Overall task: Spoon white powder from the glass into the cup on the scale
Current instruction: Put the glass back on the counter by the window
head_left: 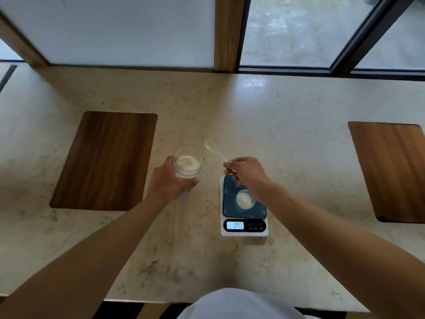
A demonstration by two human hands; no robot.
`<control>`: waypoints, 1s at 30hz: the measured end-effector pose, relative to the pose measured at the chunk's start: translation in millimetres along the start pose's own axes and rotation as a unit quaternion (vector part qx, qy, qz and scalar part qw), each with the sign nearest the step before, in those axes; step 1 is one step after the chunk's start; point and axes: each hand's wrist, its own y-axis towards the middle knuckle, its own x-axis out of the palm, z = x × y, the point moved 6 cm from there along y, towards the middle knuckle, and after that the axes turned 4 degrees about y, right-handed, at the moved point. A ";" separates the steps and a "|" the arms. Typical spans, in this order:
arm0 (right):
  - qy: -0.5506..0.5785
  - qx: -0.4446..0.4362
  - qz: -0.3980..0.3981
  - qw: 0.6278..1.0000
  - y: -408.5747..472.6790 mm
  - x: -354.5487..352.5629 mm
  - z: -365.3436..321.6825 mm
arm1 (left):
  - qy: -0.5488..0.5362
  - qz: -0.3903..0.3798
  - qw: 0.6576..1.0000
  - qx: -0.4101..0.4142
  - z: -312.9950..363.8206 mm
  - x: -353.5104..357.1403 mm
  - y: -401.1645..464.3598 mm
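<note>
Powder fills the lower part of the glass, which my left hand grips from the near side, fingers wrapped round its base, just left of the scale. My right hand pinches the handle of a clear spoon, fingers closed on it, the bowl pointing up and away between glass and scale; I cannot tell whether it carries any powder. That hand hangs over the far end of the scale. On the dark platform sits the cup, with a white heap inside, partly behind my wrist. The display is lit, its digits unreadable. Everything stands on the pale table, between two wooden mats.
</note>
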 end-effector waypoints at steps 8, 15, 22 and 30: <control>-0.025 0.012 0.007 1.000 50.8 38.1 -27.9 | -0.024 0.024 0.999 -0.019 -9.9 -17.2 57.7; -0.042 0.016 0.008 0.999 89.2 69.9 -46.8 | -0.044 0.063 0.997 -0.014 -6.3 -39.8 111.1; -0.030 0.016 -0.007 0.999 129.7 106.9 -66.7 | -0.019 0.104 0.994 -0.003 -14.1 -59.9 167.8; -0.021 -0.005 0.004 1.000 175.3 137.4 -81.2 | -0.026 0.129 0.991 0.022 -24.9 -80.1 223.8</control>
